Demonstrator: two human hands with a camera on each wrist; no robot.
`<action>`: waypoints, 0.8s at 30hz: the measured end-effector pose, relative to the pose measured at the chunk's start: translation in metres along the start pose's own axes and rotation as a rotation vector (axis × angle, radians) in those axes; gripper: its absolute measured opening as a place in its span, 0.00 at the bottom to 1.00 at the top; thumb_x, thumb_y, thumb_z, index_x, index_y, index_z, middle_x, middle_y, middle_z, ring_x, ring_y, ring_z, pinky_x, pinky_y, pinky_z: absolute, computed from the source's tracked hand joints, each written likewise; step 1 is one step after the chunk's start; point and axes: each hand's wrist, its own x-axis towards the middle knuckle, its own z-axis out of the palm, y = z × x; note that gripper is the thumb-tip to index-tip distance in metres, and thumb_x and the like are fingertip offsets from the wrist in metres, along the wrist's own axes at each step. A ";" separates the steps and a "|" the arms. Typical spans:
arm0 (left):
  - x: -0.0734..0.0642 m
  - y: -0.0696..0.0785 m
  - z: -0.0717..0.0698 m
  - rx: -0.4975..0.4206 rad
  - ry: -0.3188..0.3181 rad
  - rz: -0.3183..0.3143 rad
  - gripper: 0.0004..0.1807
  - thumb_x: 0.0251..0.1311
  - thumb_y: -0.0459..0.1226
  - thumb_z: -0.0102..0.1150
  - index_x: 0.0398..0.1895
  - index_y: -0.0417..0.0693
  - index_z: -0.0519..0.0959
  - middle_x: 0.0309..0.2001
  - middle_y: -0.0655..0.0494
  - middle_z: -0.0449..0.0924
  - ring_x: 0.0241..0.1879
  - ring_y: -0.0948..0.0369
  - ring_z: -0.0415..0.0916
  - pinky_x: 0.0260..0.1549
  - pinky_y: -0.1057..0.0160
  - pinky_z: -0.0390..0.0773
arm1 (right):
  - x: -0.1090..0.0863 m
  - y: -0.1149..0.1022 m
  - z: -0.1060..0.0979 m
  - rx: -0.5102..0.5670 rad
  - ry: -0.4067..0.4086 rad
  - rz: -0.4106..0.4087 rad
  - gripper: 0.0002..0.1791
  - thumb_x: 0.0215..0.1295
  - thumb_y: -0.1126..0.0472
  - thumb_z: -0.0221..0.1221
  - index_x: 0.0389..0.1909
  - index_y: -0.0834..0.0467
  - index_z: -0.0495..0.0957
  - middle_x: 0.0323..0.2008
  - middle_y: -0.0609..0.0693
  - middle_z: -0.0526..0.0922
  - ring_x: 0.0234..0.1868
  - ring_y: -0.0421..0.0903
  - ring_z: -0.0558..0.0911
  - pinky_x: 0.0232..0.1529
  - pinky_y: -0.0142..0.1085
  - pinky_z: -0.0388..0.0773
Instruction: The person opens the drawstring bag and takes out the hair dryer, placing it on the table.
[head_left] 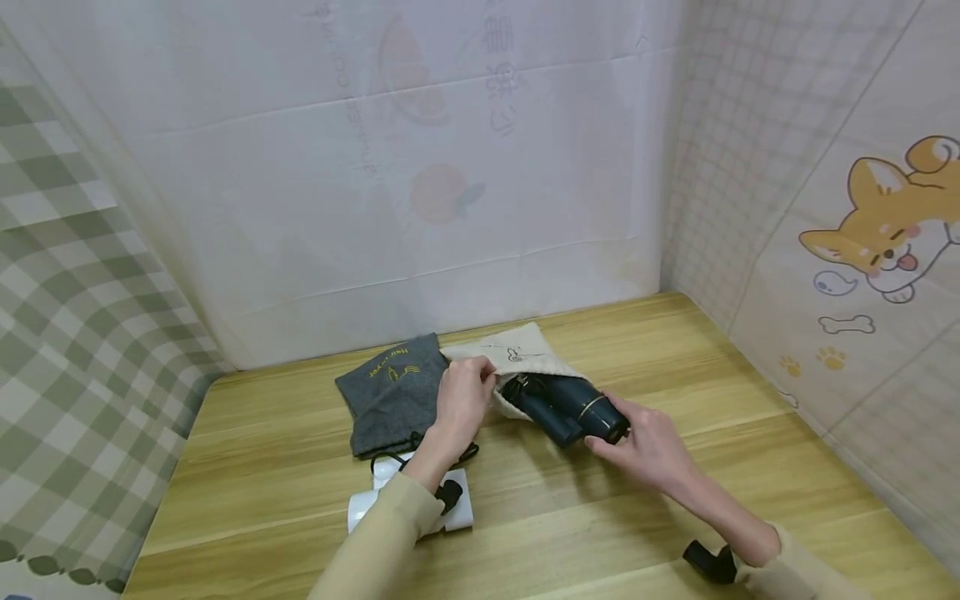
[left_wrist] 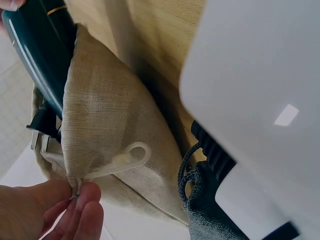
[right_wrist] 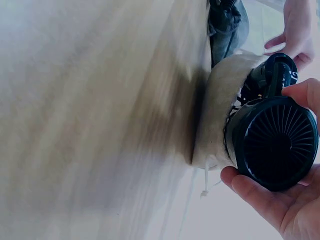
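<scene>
A dark green hair dryer [head_left: 581, 406] with a gold band lies partly inside a beige drawstring pouch [head_left: 528, 348]. Its round vented end [right_wrist: 280, 142] faces the camera in the right wrist view. My right hand [head_left: 651, 442] grips that end, thumb on one side and fingers on the other. At the pouch's mouth my left hand [head_left: 463, 396] pinches the fabric edge between thumb and fingers, as the left wrist view shows at the left hand [left_wrist: 55, 210]. The front of the dryer is hidden in the pouch.
Left of the beige pouch lies a grey drawstring pouch [head_left: 397, 392] with yellow print. A white hair dryer [head_left: 457, 508] with a black cord sits under my left forearm. Beside my right sleeve is a black plug-like piece [head_left: 708, 561]. Curtains hang behind the wooden table [head_left: 247, 467].
</scene>
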 end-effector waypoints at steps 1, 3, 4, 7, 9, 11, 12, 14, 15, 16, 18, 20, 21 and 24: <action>0.000 0.000 0.000 0.005 -0.005 0.002 0.05 0.68 0.31 0.67 0.34 0.44 0.89 0.32 0.49 0.91 0.27 0.57 0.86 0.28 0.62 0.85 | 0.001 0.000 -0.002 0.007 -0.004 0.011 0.39 0.53 0.52 0.75 0.64 0.67 0.79 0.36 0.62 0.90 0.25 0.41 0.75 0.24 0.30 0.71; -0.001 0.000 0.000 0.017 -0.015 0.002 0.05 0.68 0.31 0.67 0.33 0.44 0.89 0.31 0.49 0.91 0.26 0.58 0.85 0.28 0.62 0.84 | 0.004 0.000 -0.005 0.024 -0.011 0.036 0.39 0.55 0.52 0.74 0.65 0.68 0.78 0.33 0.61 0.89 0.22 0.40 0.73 0.21 0.28 0.68; -0.001 0.000 0.000 0.023 -0.018 0.001 0.05 0.68 0.31 0.67 0.33 0.45 0.89 0.31 0.49 0.91 0.26 0.58 0.85 0.28 0.61 0.84 | 0.005 0.000 -0.006 0.030 -0.015 0.045 0.39 0.55 0.52 0.74 0.65 0.68 0.78 0.32 0.60 0.88 0.21 0.40 0.72 0.20 0.28 0.67; -0.002 -0.001 0.001 0.034 -0.020 -0.011 0.05 0.68 0.31 0.67 0.33 0.45 0.89 0.31 0.49 0.91 0.26 0.57 0.85 0.28 0.61 0.84 | 0.007 -0.001 -0.010 0.037 -0.031 0.054 0.40 0.56 0.51 0.74 0.66 0.68 0.77 0.32 0.60 0.88 0.22 0.40 0.72 0.20 0.28 0.67; -0.002 -0.001 0.002 0.033 -0.019 -0.024 0.04 0.68 0.31 0.67 0.35 0.44 0.89 0.32 0.48 0.91 0.27 0.57 0.86 0.28 0.60 0.85 | 0.006 -0.001 -0.012 0.040 -0.048 0.047 0.40 0.56 0.50 0.74 0.66 0.68 0.77 0.32 0.59 0.89 0.22 0.39 0.72 0.20 0.28 0.67; -0.001 -0.001 0.002 0.028 -0.014 -0.035 0.04 0.68 0.31 0.67 0.37 0.44 0.90 0.33 0.48 0.91 0.27 0.57 0.86 0.29 0.60 0.85 | 0.005 0.001 -0.015 0.046 -0.069 0.035 0.39 0.57 0.50 0.74 0.66 0.66 0.77 0.35 0.60 0.90 0.22 0.38 0.72 0.22 0.28 0.67; -0.001 -0.001 0.002 0.025 -0.013 -0.039 0.04 0.68 0.32 0.67 0.37 0.44 0.90 0.33 0.47 0.91 0.28 0.57 0.86 0.28 0.60 0.85 | 0.004 0.002 -0.016 0.049 -0.079 0.029 0.39 0.57 0.50 0.74 0.67 0.65 0.78 0.36 0.60 0.90 0.22 0.37 0.73 0.23 0.28 0.68; -0.001 -0.002 0.001 0.024 -0.012 -0.043 0.04 0.68 0.32 0.67 0.38 0.44 0.90 0.34 0.47 0.91 0.27 0.57 0.86 0.28 0.60 0.85 | 0.003 0.005 -0.018 0.049 -0.098 0.014 0.39 0.57 0.50 0.74 0.67 0.64 0.77 0.38 0.62 0.91 0.21 0.36 0.73 0.23 0.28 0.69; -0.001 -0.002 0.000 0.024 -0.011 -0.041 0.04 0.68 0.32 0.67 0.38 0.44 0.90 0.34 0.47 0.91 0.27 0.57 0.86 0.28 0.61 0.85 | 0.003 0.006 -0.020 0.052 -0.107 0.005 0.39 0.57 0.50 0.74 0.68 0.63 0.77 0.40 0.63 0.91 0.22 0.36 0.74 0.23 0.28 0.70; 0.000 -0.002 0.000 0.024 -0.013 -0.040 0.04 0.68 0.32 0.67 0.37 0.44 0.90 0.33 0.47 0.91 0.27 0.57 0.86 0.28 0.61 0.85 | 0.003 0.008 -0.021 0.053 -0.112 -0.003 0.39 0.57 0.50 0.74 0.68 0.63 0.77 0.41 0.64 0.91 0.22 0.36 0.76 0.24 0.27 0.71; 0.000 -0.003 -0.002 0.031 -0.020 -0.038 0.03 0.67 0.32 0.68 0.37 0.44 0.90 0.33 0.47 0.91 0.26 0.57 0.85 0.27 0.61 0.84 | 0.004 0.012 -0.024 0.060 -0.125 -0.023 0.40 0.57 0.50 0.75 0.68 0.63 0.77 0.42 0.65 0.91 0.25 0.37 0.79 0.25 0.27 0.75; 0.001 -0.005 -0.003 0.038 -0.030 -0.038 0.03 0.67 0.31 0.68 0.37 0.43 0.90 0.33 0.47 0.91 0.26 0.57 0.85 0.27 0.61 0.84 | 0.005 0.016 -0.026 0.070 -0.137 -0.045 0.40 0.57 0.51 0.75 0.68 0.64 0.76 0.43 0.65 0.91 0.29 0.40 0.83 0.28 0.27 0.78; 0.001 -0.005 -0.003 0.042 -0.037 -0.038 0.03 0.67 0.32 0.68 0.37 0.43 0.90 0.33 0.47 0.91 0.26 0.57 0.85 0.28 0.61 0.85 | 0.006 0.018 -0.027 0.079 -0.146 -0.056 0.40 0.57 0.51 0.76 0.68 0.65 0.76 0.43 0.64 0.91 0.32 0.41 0.84 0.29 0.28 0.81; 0.003 -0.007 -0.004 0.044 -0.056 -0.037 0.03 0.66 0.32 0.69 0.37 0.43 0.90 0.34 0.46 0.91 0.27 0.56 0.86 0.29 0.60 0.86 | 0.009 0.025 -0.031 0.117 -0.175 -0.090 0.41 0.57 0.54 0.76 0.69 0.67 0.75 0.44 0.64 0.90 0.37 0.45 0.87 0.33 0.32 0.87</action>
